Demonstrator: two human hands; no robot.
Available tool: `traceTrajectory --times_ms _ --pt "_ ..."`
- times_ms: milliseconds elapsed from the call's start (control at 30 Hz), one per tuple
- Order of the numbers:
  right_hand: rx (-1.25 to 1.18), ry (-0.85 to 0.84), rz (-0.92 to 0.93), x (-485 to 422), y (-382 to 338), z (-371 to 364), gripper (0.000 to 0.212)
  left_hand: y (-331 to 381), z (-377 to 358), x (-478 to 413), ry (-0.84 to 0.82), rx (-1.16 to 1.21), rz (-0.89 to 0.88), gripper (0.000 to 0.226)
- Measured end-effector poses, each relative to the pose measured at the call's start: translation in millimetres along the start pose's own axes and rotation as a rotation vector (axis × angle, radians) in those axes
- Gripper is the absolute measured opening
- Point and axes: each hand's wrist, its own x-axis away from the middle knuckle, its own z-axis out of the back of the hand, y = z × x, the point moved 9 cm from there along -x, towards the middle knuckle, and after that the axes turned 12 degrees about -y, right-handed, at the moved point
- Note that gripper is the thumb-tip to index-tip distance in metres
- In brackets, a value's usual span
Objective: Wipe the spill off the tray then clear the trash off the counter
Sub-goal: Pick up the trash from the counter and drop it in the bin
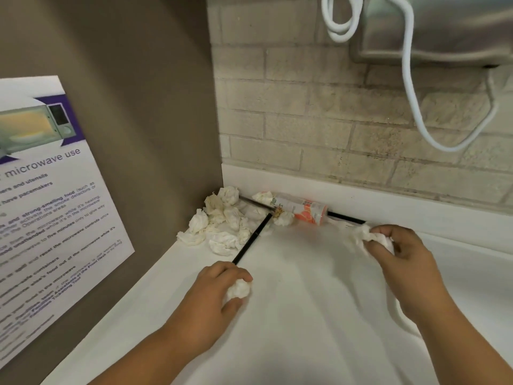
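My left hand [219, 287] lies on the white counter [305, 315], closed around a small crumpled tissue ball [238, 289]. Farther right, my right hand [399, 251] grips another crumpled tissue [361, 234] near the back wall. A heap of several crumpled, partly stained tissues [222, 220] fills the back left corner. Beside it lies a toppled plastic bottle [302, 208] with an orange and white label. A black stick [251, 238] runs from the heap toward my left hand, and a second black stick [347, 217] lies along the wall behind the bottle. No tray is in view.
A brown side panel with a microwave-use poster [50, 204] stands on the left. The brick wall [333, 129] rises at the back. A metal dispenser [444, 29] with a looped white cord [410, 87] hangs overhead on the right.
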Motion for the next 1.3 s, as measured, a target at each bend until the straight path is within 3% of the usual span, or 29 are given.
traceTrajectory --times_ms 300,500,900,1100,1300 --pt "-0.021 -0.330 -0.013 54.9 -30.7 -68.9 0.029 -7.7 25.5 63.0 0.127 0.075 0.071 0.032" --pt "0.090 -0.511 0.034 95.2 -55.6 -125.4 0.019 -20.7 32.5 111.0 0.130 0.124 0.108 0.031" --pt "0.117 -0.709 0.070 210.3 -120.3 -242.0 0.012 -40.4 90.1 253.5 0.175 0.186 0.024 0.035" --pt "0.157 -0.855 0.116 293.8 -126.7 -338.3 0.011 -136.3 102.8 356.7 0.250 0.277 0.194 0.030" --pt "0.239 -1.047 0.102 361.0 -71.7 -446.5 0.012 -245.7 46.9 436.8 0.218 0.326 0.485 0.023"
